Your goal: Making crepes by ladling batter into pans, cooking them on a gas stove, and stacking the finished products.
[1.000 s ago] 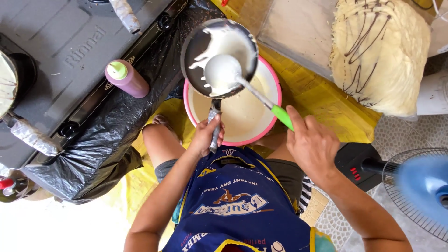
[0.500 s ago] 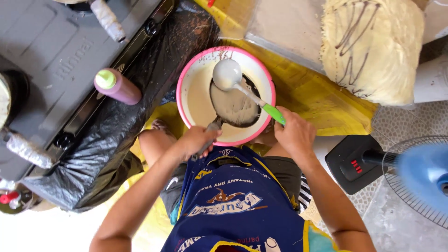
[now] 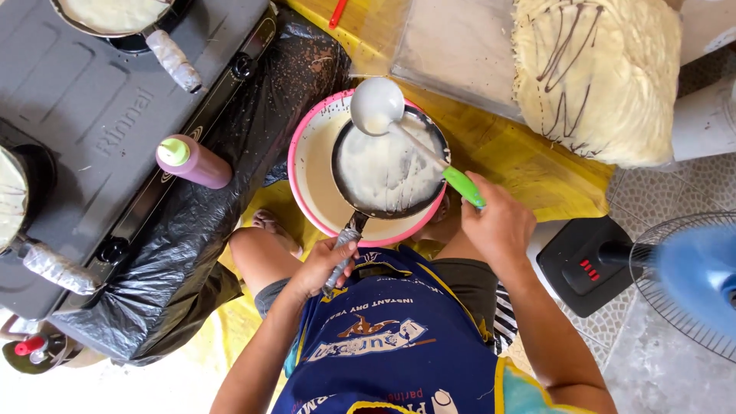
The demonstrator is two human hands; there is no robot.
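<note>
Nearest the camera is the person's blue printed apron (image 3: 383,345), with a bare knee (image 3: 257,257) to its left. Just above the apron the left hand (image 3: 322,268) has its fingers (image 3: 341,257) wrapped shut around the wrapped handle of a small dark pan (image 3: 391,165). The pan is held level over a pink-rimmed basin (image 3: 307,180) of pale batter, and its floor is coated with a thin pale layer of batter. The right hand (image 3: 498,226) is closed on the green handle of a ladle (image 3: 376,103); the ladle's shaft crosses the pan, and its bowl sits at the pan's far rim, whitish inside.

To the left, crumpled black plastic sheeting (image 3: 184,253) drapes between the basin and a grey gas stove (image 3: 92,115). A purple squeeze bottle (image 3: 192,161) with a green cap lies at the stove's edge. Two more pans rest on the burners, one at the far left (image 3: 11,199) and one at the top (image 3: 115,15), both holding pale batter.

To the right stands a blue electric fan (image 3: 690,284) on a black base. Beyond the basin lies a yellow surface (image 3: 521,161), and on it a clear sheet with a heap of thin pale crepes (image 3: 598,77) streaked with dark lines.
</note>
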